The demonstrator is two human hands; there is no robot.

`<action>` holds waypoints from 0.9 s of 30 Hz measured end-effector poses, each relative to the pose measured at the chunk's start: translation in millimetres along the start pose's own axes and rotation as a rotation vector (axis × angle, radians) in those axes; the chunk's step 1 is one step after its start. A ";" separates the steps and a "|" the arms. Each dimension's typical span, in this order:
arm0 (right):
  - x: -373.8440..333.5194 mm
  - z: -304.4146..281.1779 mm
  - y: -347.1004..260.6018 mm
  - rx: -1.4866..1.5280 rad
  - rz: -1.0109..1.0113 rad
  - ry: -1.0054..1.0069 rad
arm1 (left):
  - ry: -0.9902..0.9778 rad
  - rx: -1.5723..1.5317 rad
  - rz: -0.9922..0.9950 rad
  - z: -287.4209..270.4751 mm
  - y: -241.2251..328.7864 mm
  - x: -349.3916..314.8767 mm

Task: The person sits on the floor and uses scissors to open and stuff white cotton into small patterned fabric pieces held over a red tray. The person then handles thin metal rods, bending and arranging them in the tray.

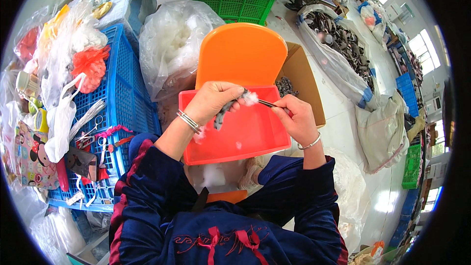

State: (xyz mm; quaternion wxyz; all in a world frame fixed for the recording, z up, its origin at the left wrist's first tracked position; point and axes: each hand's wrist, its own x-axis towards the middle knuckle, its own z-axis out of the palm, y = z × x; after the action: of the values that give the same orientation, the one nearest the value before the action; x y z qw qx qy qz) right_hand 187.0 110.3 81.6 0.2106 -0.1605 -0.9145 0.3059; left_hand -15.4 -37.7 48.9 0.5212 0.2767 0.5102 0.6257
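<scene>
My left hand (216,102) is closed on a small grey striped plush piece (222,114), which hangs down below the fingers. White fluffy stuffing (250,98) sticks out of the piece's right end. My right hand (297,118) grips a thin dark metal tool (267,103), whose tip touches the stuffing. Whether it is tweezers or a rod I cannot tell; its handle is mostly covered by my fingers. Both hands are above a red plastic bin (235,145) that has small white tufts in it. An orange chair back (243,54) stands just behind the bin.
On the left, blue crates (110,93) hold bags, scissors and ribbons. A clear bag of white stuffing (171,44) stands behind my left hand. At right are a cardboard box (304,81) and a sack of dark plush pieces (338,44). A green crate (233,0) is at the back.
</scene>
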 end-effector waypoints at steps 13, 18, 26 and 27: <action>-0.3 15.1 -4.3 0.034 0.010 -0.017 | -0.024 0.157 0.067 12.5 -11.7 2.0; 3.3 4.2 -1.3 0.023 0.043 -0.115 | -0.028 0.159 0.069 15.1 -15.6 2.0; -0.4 -5.0 -3.5 0.051 -0.054 0.034 | 0.141 -0.046 0.034 3.7 -9.2 5.9; 0.2 -2.9 -2.6 0.021 -0.056 0.031 | 0.130 -0.056 -0.011 6.3 -4.5 3.2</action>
State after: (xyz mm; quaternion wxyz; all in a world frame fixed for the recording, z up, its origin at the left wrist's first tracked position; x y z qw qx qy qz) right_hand 187.8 109.9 85.4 0.2350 -0.1373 -0.9120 0.3071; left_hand -9.1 -32.8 46.2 0.4980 0.2177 0.5268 0.6535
